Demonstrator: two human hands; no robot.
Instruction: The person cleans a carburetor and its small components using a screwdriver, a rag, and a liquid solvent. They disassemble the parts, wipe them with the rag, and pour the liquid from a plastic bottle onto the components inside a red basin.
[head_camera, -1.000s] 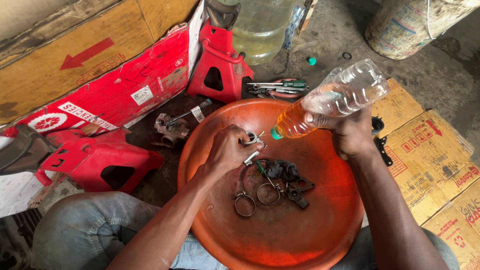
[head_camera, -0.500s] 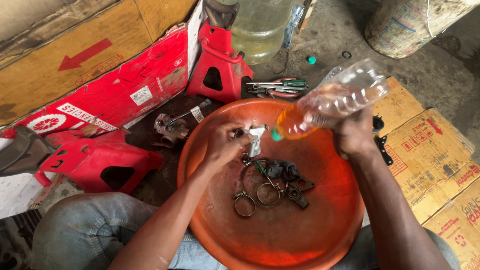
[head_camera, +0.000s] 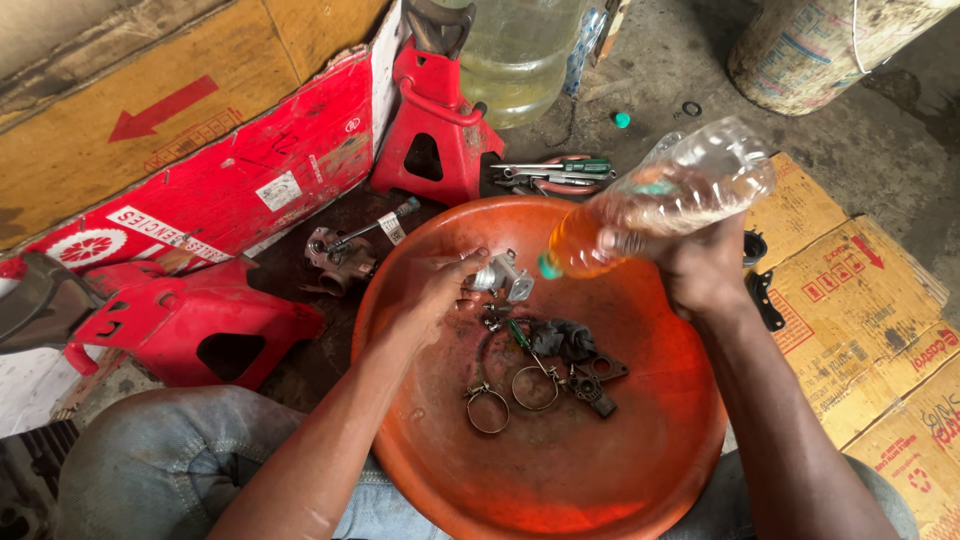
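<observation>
My left hand (head_camera: 435, 290) holds a small grey metal part (head_camera: 500, 275) over the far side of a large orange basin (head_camera: 560, 470). My right hand (head_camera: 700, 265) grips a clear plastic bottle (head_camera: 665, 195) of pale liquid, tilted with its green-tipped neck down toward the metal part. In the basin lie two hose clamps (head_camera: 510, 395), a dark rag (head_camera: 560, 338) and small black parts (head_camera: 595, 378).
A red jack stand (head_camera: 435, 130) and a large clear jug (head_camera: 520, 55) stand beyond the basin. Tools (head_camera: 555, 175) lie on the floor behind it, a carburettor-like part (head_camera: 340, 255) to its left. Red plastic panels (head_camera: 190, 320) lie left, flattened cardboard boxes (head_camera: 860, 300) right, a bucket (head_camera: 830, 45) far right.
My left hand has lifted the metal part and turned it toward the bottle's neck. The bottle has tipped slightly lower and closer to the part.
</observation>
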